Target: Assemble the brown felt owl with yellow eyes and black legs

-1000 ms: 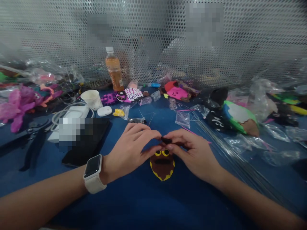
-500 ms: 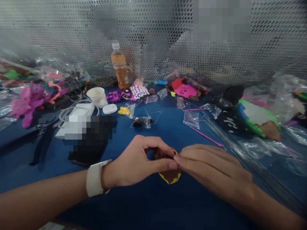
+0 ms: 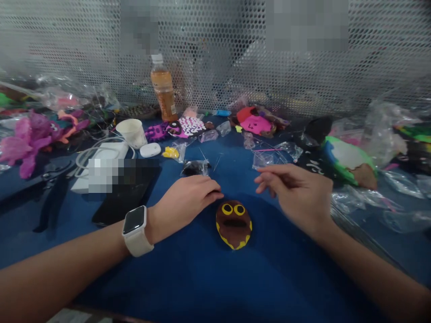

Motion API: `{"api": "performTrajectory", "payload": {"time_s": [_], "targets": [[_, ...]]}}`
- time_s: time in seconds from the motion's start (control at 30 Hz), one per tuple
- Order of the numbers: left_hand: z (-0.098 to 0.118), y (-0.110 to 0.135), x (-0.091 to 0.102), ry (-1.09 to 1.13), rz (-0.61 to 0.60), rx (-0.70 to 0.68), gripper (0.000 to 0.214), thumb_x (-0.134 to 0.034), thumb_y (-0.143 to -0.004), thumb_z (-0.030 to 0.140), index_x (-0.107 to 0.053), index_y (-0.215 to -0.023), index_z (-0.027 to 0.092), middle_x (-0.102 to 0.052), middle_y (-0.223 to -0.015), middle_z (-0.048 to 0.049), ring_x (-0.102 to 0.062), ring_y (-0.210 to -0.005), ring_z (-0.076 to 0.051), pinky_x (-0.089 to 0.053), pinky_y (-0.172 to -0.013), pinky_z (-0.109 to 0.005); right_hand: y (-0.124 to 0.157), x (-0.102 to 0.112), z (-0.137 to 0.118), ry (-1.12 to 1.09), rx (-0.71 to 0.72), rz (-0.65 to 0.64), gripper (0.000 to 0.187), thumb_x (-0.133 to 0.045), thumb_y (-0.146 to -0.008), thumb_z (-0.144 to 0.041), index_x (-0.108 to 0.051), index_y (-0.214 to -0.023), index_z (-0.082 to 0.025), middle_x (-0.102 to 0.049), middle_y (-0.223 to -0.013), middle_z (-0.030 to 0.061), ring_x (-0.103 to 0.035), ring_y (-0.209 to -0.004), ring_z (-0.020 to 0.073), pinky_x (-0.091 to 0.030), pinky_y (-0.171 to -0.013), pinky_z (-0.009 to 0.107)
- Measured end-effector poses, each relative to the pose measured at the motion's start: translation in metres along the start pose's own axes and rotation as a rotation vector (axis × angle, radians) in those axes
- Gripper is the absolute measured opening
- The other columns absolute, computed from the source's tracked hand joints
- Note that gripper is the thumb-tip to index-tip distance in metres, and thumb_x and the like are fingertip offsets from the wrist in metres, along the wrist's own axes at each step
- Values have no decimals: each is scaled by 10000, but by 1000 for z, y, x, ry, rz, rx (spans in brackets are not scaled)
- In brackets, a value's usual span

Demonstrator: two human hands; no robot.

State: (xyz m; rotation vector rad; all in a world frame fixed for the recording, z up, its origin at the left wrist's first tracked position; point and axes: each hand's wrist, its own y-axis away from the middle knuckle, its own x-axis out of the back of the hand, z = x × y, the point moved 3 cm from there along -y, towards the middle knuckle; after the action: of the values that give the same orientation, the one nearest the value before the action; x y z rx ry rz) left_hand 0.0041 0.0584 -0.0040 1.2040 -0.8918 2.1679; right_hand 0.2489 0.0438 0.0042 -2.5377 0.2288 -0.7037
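A brown oval clay face (image 3: 233, 231) lies flat on the blue tabletop (image 3: 202, 280). It has two yellow-ringed eyes with dark centres, a dark slot of a mouth and a jagged yellow lower edge. Just to its upper left is my left hand (image 3: 188, 199), fingers loosely bent and tips close to the rim; its thumb is mostly hidden. A white smartwatch (image 3: 136, 229) is on that wrist. My right hand (image 3: 298, 193) hovers to the upper right, apart from the face, fingers loosely curled and nothing visible between them.
Behind my hands are a small bag of black clay (image 3: 194, 168), a yellow clay lump (image 3: 171, 152), a paper cup (image 3: 132, 132) and a drink bottle (image 3: 164, 92). A phone (image 3: 126, 193) and pliers (image 3: 55, 197) lie left. Wires (image 3: 357, 229) and a green-edged clay piece (image 3: 350, 157) lie right.
Both hands have let go of the clay face and drawn apart, my right hand up and right, my left slightly left. The face, earlier mostly covered, now shows fully. The view has shifted slightly.
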Motion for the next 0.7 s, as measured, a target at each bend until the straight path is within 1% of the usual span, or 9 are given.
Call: {"api": "performTrajectory", "payload": {"time_s": [0.1,0.17,0.23,0.3,0.37,0.4,0.5,0.63,0.7], "targets": [[-2,1,-4,-27,-80,83,234,-540,-1091,346,-671,-1005,171,-730,-932,-27,-692,-817,-208,-518,-728,-337,10,-6,-11,36,70,-92,67,-743,-957,-246,-776,-898,-255,-776,-709,-49,-733,-564,103,-587,-541,198],[-1,2,-5,-22,-106,94,219,-477,-1111,283,-656,-1063,165,-717,-987,-37,-683,-853,-208,-517,-748,-342,11,-7,-16,86,119,-153,78,-737,-962,-240,-756,-887,-252,-772,-702,-61,-740,-578,102,-590,-557,192],[1,3,-8,17,-127,56,239,-417,-1108,181,-644,-1178,154,-693,-1105,-57,-671,-943,-202,-526,-811,-338,9,-9,-17,169,170,-232,66,-704,-985,-217,-756,-962,-251,-796,-780,-57,-759,-635,105,-602,-614,199],[2,4,-12,59,-162,15,309,-382,-1085,109,-629,-1270,138,-658,-1179,-78,-650,-1010,-201,-530,-872,-341,7,-10,-16,248,245,-311,153,-648,-1016,-178,-754,-1097,-254,-823,-939,-39,-783,-746,113,-614,-706,213],[2,4,-14,101,-184,11,345,-380,-1069,94,-632,-1301,134,-645,-1189,-83,-636,-1042,-206,-525,-922,-359,7,-11,-13,292,306,-369,235,-603,-1036,-149,-741,-1189,-263,-824,-1065,-29,-793,-869,122,-613,-786,219],[2,3,-14,128,-192,16,351,-387,-1063,97,-641,-1301,143,-650,-1182,-77,-635,-1054,-208,-520,-945,-371,7,-11,-12,299,322,-384,243,-597,-1039,-147,-742,-1192,-268,-825,-1078,-32,-792,-905,125,-608,-806,216],[3,1,-11,241,-205,54,342,-425,-1041,100,-692,-1239,178,-692,-1138,-43,-650,-1057,-195,-505,-970,-367,8,-10,-8,307,292,-382,166,-656,-1020,-192,-762,-1101,-291,-834,-996,-64,-793,-848,116,-592,-759,196],[10,-1,-4,385,-228,123,346,-434,-994,53,-756,-966,176,-732,-978,-5,-678,-900,-138,-511,-856,-288,8,-7,-8,325,222,-298,19,-765,-954,-287,-753,-968,-280,-813,-814,-87,-752,-653,101,-538,-603,196],[14,-1,-1,407,-239,94,347,-443,-982,45,-766,-992,173,-743,-985,-6,-681,-911,-138,-506,-858,-279,8,-7,-11,329,216,-291,68,-778,-942,-315,-746,-902,-269,-786,-736,-89,-717,-586,96,-512,-571,208]]}}
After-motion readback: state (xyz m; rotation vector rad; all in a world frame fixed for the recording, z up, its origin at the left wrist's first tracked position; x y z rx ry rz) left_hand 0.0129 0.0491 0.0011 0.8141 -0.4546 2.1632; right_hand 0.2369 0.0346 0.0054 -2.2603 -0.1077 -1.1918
